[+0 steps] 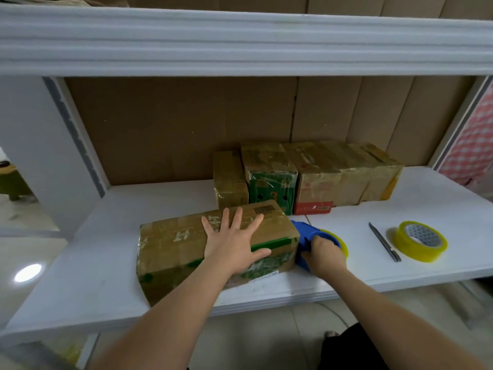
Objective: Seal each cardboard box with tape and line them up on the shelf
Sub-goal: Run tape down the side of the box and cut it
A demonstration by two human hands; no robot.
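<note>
Keep the left hand point(234, 237) flat, fingers spread wide, pressing down on top of the long box point(213, 247) near its right end. Push straight down, not sideways, so the box stays put on the white shelf point(440, 193). Hold the blue tape dispenser point(306, 236) tight in the right hand point(324, 253), fingers curled round the handle, with the yellow roll point(340, 240) behind. Keep the dispenser snug against the right end of the box, where it touches now. Looks like the tape is going down over that end, so pull slow and even, down the side, and rub the strip flat. Hard to see the tape itself on the box, so check for bubbles and loose corners by feel. Mind the teeth on the dispenser; keep fingers back from the cutting edge. Tear with a quick twist once the strip wraps past the corner. Then slide the box back, next to the row of four boxes point(306, 174) standing side by side by the cardboard back wall point(173, 129). Room for it on the left of the small brown box point(230, 180). Leave the thin knife point(384, 241) and the spare yellow tape roll point(420, 241) where they lie, well off to the right, out of the way.
</note>
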